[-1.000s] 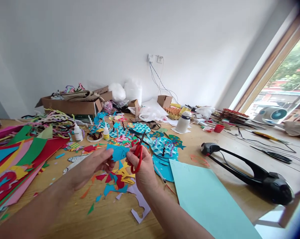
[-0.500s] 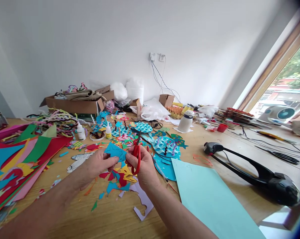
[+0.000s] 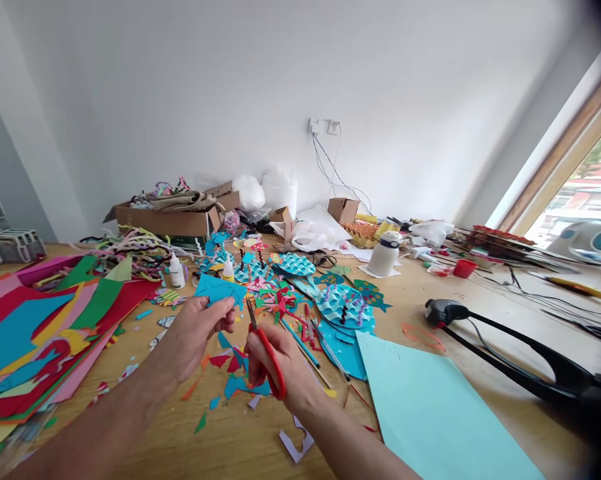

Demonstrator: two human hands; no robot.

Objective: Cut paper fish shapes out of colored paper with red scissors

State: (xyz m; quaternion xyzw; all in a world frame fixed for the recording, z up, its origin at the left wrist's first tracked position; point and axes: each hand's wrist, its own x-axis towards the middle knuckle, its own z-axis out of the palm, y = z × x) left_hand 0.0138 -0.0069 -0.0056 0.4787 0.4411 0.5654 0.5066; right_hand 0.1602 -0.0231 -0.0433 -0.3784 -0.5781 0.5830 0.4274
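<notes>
Pinched between thumb and fingers of my left hand is a piece of blue paper with dark drawn lines on it. My right hand grips red-handled scissors, their blades pointing up and away from me. The blade tips are close to the right edge of the paper, apart from it. Below both hands lie coloured paper scraps and a cut lilac piece. Right of the scissors, a teal pencil and pens rest on the table.
Coloured paper sheets are piled on the left. A pale aqua sheet and a black headset-like device lie on the right. Beyond my hands stand glue bottles, blue paper crafts, a white bottle and a cardboard box.
My hands have moved apart. The scissors have swung from upright near the paper to a lower slant, and my right hand no longer touches the paper. The view has shifted left.
</notes>
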